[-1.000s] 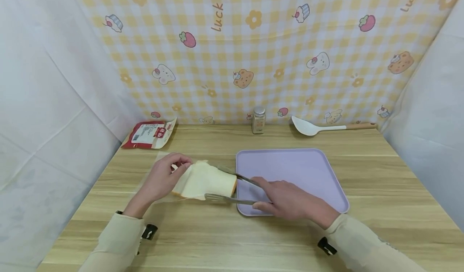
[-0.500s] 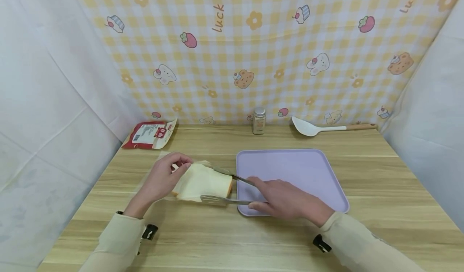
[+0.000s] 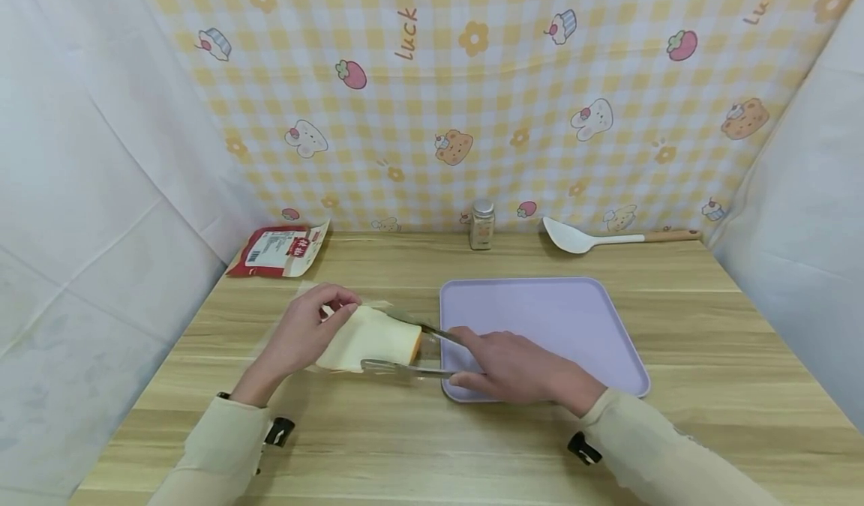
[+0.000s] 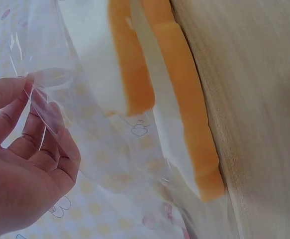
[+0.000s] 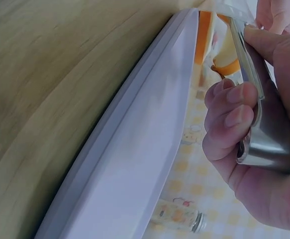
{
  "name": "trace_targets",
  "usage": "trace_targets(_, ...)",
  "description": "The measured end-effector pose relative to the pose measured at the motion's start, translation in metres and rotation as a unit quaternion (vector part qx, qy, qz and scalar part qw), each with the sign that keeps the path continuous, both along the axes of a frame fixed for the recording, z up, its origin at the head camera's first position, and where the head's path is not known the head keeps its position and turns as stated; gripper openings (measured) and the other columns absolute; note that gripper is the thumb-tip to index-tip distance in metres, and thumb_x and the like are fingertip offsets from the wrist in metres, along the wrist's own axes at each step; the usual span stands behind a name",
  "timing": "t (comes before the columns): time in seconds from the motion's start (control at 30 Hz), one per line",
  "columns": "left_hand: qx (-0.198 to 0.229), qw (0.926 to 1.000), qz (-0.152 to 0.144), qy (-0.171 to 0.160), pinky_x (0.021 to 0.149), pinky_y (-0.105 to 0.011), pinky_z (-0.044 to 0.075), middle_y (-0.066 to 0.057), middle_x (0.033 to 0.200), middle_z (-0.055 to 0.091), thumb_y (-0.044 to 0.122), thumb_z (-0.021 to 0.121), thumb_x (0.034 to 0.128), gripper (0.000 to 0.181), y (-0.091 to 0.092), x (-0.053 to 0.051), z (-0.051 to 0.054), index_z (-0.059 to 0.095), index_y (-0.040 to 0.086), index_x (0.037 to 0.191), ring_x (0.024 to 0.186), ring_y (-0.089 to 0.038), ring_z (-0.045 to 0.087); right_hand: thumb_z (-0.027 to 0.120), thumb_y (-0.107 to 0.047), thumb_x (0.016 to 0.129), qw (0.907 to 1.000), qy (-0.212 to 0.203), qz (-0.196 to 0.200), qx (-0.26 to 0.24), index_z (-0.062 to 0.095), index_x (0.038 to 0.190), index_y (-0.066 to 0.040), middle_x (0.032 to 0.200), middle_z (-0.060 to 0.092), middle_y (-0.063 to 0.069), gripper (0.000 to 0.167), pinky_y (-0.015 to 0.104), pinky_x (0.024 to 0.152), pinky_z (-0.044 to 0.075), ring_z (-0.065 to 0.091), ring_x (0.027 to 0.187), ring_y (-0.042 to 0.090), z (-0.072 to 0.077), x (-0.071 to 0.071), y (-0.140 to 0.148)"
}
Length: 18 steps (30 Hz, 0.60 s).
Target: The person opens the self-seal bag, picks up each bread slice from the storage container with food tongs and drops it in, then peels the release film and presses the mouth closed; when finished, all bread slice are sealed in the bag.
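Pinching clear bag (image 4: 55,77) with left grip (image 3: 313,327), clasping tongs (image 5: 273,137) in right grip (image 3: 516,363), straddling bread (image 3: 371,339) at nine o'clock from tray (image 3: 553,312)! Probably light, squashy; best nipped gently by crusted sides.

Left hand (image 3: 307,330) to right hand (image 3: 509,365): bread (image 3: 374,337), clear bag (image 4: 102,154), tongs (image 3: 405,369) block direct crossing. Tray (image 3: 547,307), rim raised, under right hand. Near side of both hands: counter (image 3: 405,450) passable.
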<state>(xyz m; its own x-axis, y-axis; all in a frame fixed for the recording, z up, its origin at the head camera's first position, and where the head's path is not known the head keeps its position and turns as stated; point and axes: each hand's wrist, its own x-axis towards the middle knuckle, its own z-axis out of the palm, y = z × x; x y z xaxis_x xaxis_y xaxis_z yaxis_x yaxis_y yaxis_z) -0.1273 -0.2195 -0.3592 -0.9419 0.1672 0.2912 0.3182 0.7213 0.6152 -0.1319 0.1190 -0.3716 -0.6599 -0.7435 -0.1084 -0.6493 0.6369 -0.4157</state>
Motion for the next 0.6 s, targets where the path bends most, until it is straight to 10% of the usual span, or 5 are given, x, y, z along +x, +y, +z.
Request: trace_targets(0.6, 0.003, 0.9999, -0.006, -0.012, 0.077, -0.026, 0.050, -0.001, 0.101, 0.071, 0.012, 0.067, 0.1046, 0.011, 0.001, 0.000, 0.004, 0.077, 0.013, 0.108, 0.089, -0.013, 0.059, 0.056, -0.050, 0.108, 0.9996, 0.013, 0.014, 0.021, 0.037, 0.158, -0.008, 0.099, 0.072, 0.003, 0.068, 0.043, 0.086, 0.058, 0.072, 0.094, 0.020, 0.004, -0.004, -0.023)
